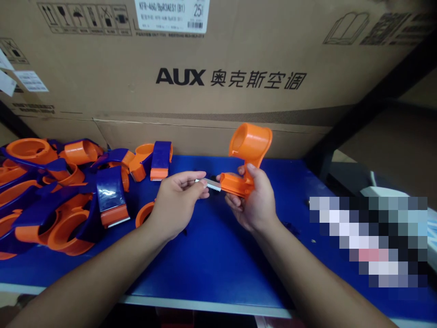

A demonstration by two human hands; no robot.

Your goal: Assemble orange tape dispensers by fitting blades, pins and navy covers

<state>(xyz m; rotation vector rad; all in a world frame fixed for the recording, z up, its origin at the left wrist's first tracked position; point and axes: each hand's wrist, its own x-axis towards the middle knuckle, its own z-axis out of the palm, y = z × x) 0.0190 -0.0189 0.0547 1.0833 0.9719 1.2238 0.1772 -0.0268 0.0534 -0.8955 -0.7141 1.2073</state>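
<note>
OK, left to right. Far left: pile of tape dispensers [51, 207], orange and blue, on a blue shelf top [218, 264]. They overlap and lie at mixed angles. At the pile's right side, one dispenser with a shiny blue cover [111, 191] leans with its toothed edge [118, 222] facing down toward the shelf front. Further back, another blue-topped dispenser [161, 157] sits near the big cardboard box [112, 86], which spans the back and has AUX printed on it. Next, an orange ring [144, 213] shows partly behind the left forearm.

Left hand [180, 200], about mid-shelf: thumb and fingers pinched on the left end of a metal blade [214, 184], teeth down. Blade's right end meets the near-left end of an orange tape holder [252, 141]; can't tell whether it's seated inside. Holder is above the shelf, round part up, lower arm pointing left at the blade.

Right hand [257, 200]: closed around the holder's lower part, thumb on the near side, fingers underneath. Right of that, small dark scraps [290, 228] on the shelf, then a dark frame post [372, 102] slanting up beside the box. Far right: pixelated patch, contents unreadable, with a white object [382, 193] just above it.
</note>
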